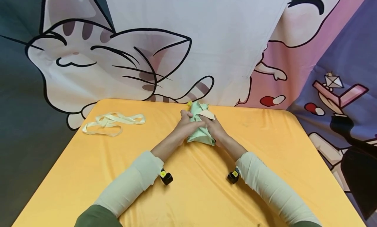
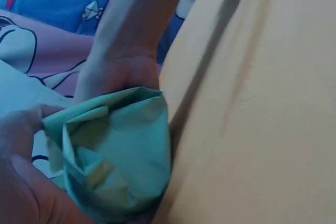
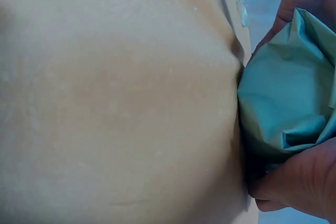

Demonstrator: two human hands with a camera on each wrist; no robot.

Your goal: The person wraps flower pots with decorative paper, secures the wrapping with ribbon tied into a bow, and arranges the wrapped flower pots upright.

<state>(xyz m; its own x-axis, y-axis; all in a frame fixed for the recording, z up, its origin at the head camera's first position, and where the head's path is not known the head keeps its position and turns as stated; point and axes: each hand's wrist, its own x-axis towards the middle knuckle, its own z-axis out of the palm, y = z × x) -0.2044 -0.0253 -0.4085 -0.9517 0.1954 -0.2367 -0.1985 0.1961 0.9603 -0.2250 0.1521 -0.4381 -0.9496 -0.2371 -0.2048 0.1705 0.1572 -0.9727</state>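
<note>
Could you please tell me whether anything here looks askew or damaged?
Nothing appears spilled. The flat, pale yellow ribbon lies in untidy, overlapping loops at the left of the yellow table, and the mint green paper wrapping between the hands is creased, perhaps from folding.

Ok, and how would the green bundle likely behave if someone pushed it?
The bundle would probably crease rather than spring back, since sharp folds show in both wrist views. It might rock or roll a little, as its outline looks rounded in the right wrist view. Weight is hard to judge: the wrapping hides whatever may be inside.
</note>
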